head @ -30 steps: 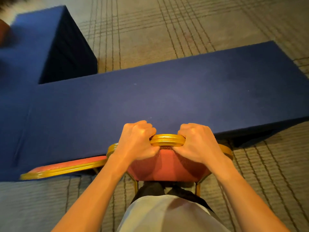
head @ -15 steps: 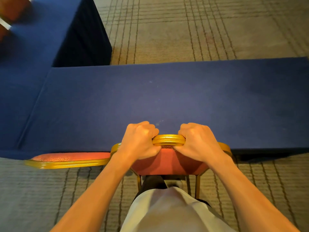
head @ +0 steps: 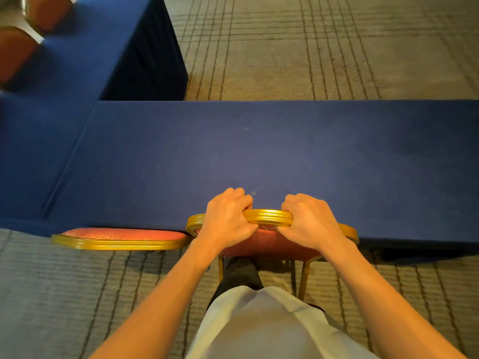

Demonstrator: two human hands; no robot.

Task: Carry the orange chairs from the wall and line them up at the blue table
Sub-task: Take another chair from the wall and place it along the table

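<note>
Left hand point(head: 228, 218) and right hand point(head: 312, 221) gripped one orange chair point(head: 269, 216) at the near edge of the blue worktop point(head: 285, 156).

At far left, two blurred orange chair backs point(head: 15, 51) showed beyond the side section of the worktop. At lower left, a neighbouring chair point(head: 121, 238) stood against the near edge, its gold frame just beside the gripped one. At centre, the fingers of both hands curled round the gold top rail, with a short bare length of rail between them. The chair's back met the worktop edge. Whether its legs touched the carpet point(head: 64, 294) could not be told.
</note>
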